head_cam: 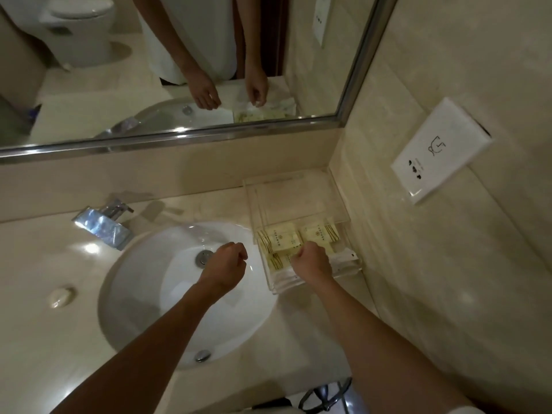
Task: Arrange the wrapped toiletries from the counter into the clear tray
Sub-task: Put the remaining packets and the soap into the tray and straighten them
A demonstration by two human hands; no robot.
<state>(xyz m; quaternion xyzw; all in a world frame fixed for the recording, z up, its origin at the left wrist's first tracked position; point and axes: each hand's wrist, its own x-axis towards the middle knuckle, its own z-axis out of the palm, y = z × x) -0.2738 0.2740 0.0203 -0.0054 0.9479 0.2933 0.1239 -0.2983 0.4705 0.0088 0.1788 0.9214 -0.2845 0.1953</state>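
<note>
A clear acrylic tray [352, 215] stands in the counter's back right corner, against the side wall. Several yellow wrapped toiletry packets [283, 236] lie in its front half, and a white wrapped item [346, 258] lies at its right side. My right hand [312, 261] is inside the tray with fingers curled down among the packets; what it pinches is hidden beneath it. My left hand [227, 265] hovers over the sink basin, fingers loosely curled and holding nothing.
A white oval sink [143, 309] fills the counter's middle, with a chrome tap [104, 222] behind it. A mirror [179, 70] runs along the back wall. A white socket plate [439, 150] is on the right wall. A soap dish [61, 295] sits left.
</note>
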